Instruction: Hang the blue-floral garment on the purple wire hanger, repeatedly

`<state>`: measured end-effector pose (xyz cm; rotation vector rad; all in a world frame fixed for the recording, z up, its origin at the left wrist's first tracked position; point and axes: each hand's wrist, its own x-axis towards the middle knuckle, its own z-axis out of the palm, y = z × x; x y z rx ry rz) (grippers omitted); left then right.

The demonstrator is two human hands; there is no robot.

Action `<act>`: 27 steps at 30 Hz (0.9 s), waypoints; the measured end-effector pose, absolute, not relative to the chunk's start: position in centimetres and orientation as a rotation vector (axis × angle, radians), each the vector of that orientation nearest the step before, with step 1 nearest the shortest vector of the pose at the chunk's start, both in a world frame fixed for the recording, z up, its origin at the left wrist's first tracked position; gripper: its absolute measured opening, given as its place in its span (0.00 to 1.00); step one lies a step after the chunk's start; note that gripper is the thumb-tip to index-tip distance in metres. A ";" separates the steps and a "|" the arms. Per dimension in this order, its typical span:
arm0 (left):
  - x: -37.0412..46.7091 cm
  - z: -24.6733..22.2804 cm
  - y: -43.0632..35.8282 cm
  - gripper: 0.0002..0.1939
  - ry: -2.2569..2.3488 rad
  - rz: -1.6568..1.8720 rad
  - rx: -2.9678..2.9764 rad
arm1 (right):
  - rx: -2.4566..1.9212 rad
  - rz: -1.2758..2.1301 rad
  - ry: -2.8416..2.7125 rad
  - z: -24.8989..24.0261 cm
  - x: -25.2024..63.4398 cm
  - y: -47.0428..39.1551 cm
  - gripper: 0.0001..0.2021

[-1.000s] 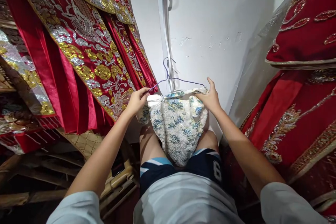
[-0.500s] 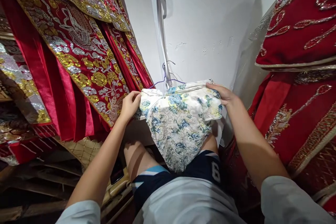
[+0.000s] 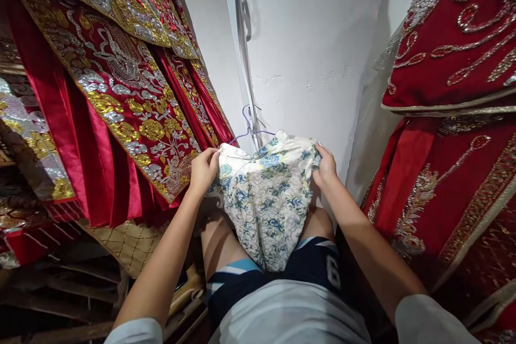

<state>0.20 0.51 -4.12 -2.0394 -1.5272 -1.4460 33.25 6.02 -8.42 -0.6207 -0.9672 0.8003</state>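
A short-sleeved white blouse (image 3: 268, 204) with blue and yellow flowers hangs in front of me on a thin purple wire hanger (image 3: 249, 124). Its lower end reaches down between my thighs. At the left shoulder, my left hand (image 3: 205, 169) pinches the cloth between thumb and fingers. My right hand (image 3: 324, 164) grips the opposite shoulder and sleeve, its thumb on the near side and most of its fingers hidden. The hanger's hook stands above the neckline, close to the wall pole; I cannot tell whether it is hooked on anything.
Red garments with gold and silver sequins (image 3: 133, 97) hang at the left. More beaded red garments (image 3: 451, 86) fill the right side. A white pole (image 3: 238, 37) runs down the white wall (image 3: 314, 27). Bamboo poles (image 3: 183, 301) lie low at the left.
My right hand has moved left and inward, so the blouse is less stretched and its right shoulder is gathered. The hanger shows more above the neckline and leans left.
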 end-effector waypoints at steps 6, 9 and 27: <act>1.0 -3.9 0.8 0.14 -1.635 -1.444 -1.827 | -0.410 1.055 -1.053 -3.2 30.9 2.4 0.22; 1.6 -4.9 0.8 0.15 -1.688 -1.737 -1.814 | -0.288 1.225 -1.552 -3.2 29.6 -3.6 0.30; 11.4 -6.8 -2.1 0.17 -1.053 -2.988 -3.190 | -0.669 1.313 -1.193 -12.3 35.9 -2.9 0.17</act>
